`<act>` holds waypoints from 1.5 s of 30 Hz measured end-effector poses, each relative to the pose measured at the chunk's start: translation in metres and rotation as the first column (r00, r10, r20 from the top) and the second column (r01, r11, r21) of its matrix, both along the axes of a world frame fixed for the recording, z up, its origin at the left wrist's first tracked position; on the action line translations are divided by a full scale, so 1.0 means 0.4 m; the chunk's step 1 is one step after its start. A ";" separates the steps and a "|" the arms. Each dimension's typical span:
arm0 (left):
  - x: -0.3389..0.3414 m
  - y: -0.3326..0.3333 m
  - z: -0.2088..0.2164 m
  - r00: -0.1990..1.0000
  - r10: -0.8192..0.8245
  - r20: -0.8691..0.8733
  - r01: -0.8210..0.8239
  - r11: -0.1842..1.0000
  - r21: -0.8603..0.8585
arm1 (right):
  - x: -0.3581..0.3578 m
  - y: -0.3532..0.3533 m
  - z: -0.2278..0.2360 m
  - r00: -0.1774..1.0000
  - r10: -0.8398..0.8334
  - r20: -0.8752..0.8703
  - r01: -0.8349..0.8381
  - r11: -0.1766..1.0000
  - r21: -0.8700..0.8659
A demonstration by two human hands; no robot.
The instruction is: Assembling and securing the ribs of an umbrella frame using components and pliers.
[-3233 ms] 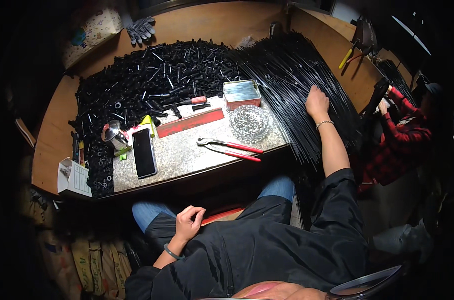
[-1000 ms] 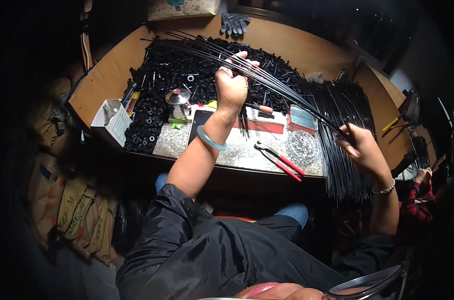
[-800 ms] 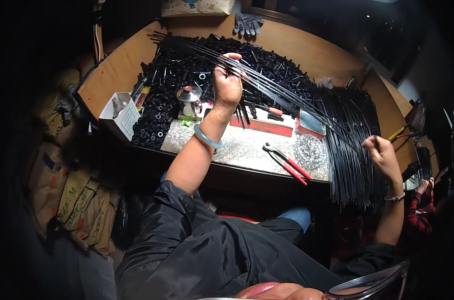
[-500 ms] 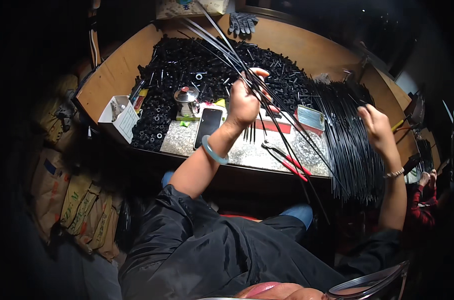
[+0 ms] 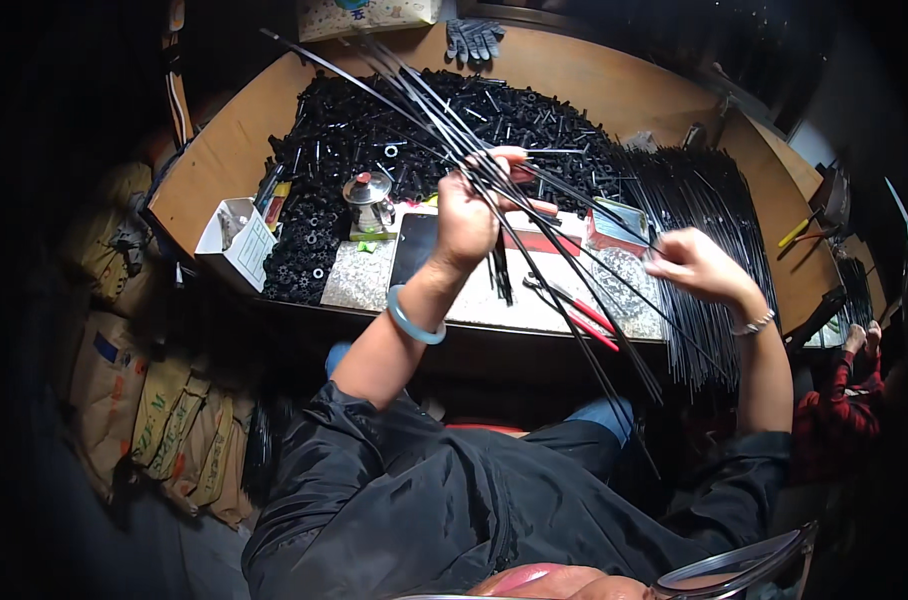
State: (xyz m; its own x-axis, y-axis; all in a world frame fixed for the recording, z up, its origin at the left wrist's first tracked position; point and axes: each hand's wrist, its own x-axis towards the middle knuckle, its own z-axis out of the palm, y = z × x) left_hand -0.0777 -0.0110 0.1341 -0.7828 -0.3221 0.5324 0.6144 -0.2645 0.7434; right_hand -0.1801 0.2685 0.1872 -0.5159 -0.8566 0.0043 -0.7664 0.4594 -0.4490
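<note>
Thin black rods (image 5: 444,110), long, fanned out from left hand (image 5: 469,215)

The person wears a shiny black jacket (image 5: 454,500) with both sleeves pushed up above the elbows, leaving the forearms bare, and blue jeans (image 5: 599,415) show just beyond the jacket's front. A pale blue-green bangle (image 5: 414,318) circles the wrist below the left hand (image 5: 469,215). A thin silvery bracelet (image 5: 752,323) sits at the wrist of the right hand (image 5: 696,268), on the far side of the jacket from the bangle
</note>
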 end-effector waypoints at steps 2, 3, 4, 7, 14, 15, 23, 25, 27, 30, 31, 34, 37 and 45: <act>0.002 -0.031 -0.003 0.998 0.044 0.040 -0.044 0.999 0.001 | -0.021 0.108 -0.017 0.929 -0.205 0.310 0.213 0.977 0.009; -0.001 -0.039 -0.008 0.997 0.068 0.038 -0.067 0.998 -0.020 | -0.012 0.149 -0.007 0.778 -0.276 0.564 0.383 0.921 -0.077; -0.003 -0.044 -0.012 0.997 0.076 0.005 -0.075 0.993 -0.086 | -0.016 0.176 -0.014 0.788 -0.242 0.566 0.399 0.901 -0.170; 0.003 -0.013 0.003 0.995 -0.051 0.089 0.053 0.998 -0.016 | 0.001 0.171 -0.003 0.786 -0.253 0.564 0.521 0.763 -0.383; -0.054 0.067 -0.048 0.997 -0.061 0.043 0.064 0.994 -0.087 | 0.087 -0.005 -0.029 0.876 -0.156 0.457 0.350 0.856 -0.380; -0.070 0.067 -0.065 1.000 -0.022 0.022 0.025 0.986 -0.162 | 0.107 -0.034 -0.041 0.894 -0.130 0.429 0.311 0.869 -0.384; -0.027 0.069 -0.024 0.994 -0.087 0.073 0.099 0.977 -0.190 | 0.150 -0.085 -0.037 0.862 -0.067 0.503 0.195 0.959 -0.206; -0.030 0.083 -0.022 0.993 -0.107 0.049 0.114 0.975 -0.190 | 0.148 -0.094 -0.038 0.994 -0.045 0.103 0.078 0.933 -0.350; -0.019 0.100 -0.010 0.995 -0.058 0.076 0.074 0.972 -0.223 | 0.155 -0.130 -0.022 0.995 -0.100 -0.020 0.076 0.858 -0.508; -0.012 0.108 0.001 0.977 0.206 -0.045 -0.202 0.850 -0.486 | 0.174 -0.201 0.015 0.980 -0.060 -0.188 -0.058 0.823 -0.565; -0.011 0.110 0.001 0.960 0.249 -0.128 -0.278 0.802 -0.529 | 0.173 -0.218 0.020 0.963 -0.046 -0.266 -0.103 0.849 -0.519; 0.006 0.124 0.012 0.948 0.299 -0.106 -0.309 0.796 -0.521 | 0.180 -0.245 0.022 0.963 -0.084 -0.255 -0.037 0.899 -0.436; 0.008 0.122 0.010 0.944 0.318 -0.094 -0.317 0.786 -0.530 | 0.191 -0.251 0.029 0.982 -0.129 -0.137 0.053 0.889 -0.456; -0.004 0.127 -0.008 0.938 0.331 -0.101 -0.338 0.812 -0.475 | 0.211 -0.258 0.109 0.898 -0.190 -0.396 -0.065 0.834 -0.548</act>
State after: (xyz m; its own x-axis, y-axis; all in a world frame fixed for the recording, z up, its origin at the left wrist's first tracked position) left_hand -0.0792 0.0398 0.1308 -0.6655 -0.2655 0.6975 0.6097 0.3456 0.7133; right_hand -0.0956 0.1654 0.2310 -0.4057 -0.6143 0.6768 -0.9136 0.2960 -0.2788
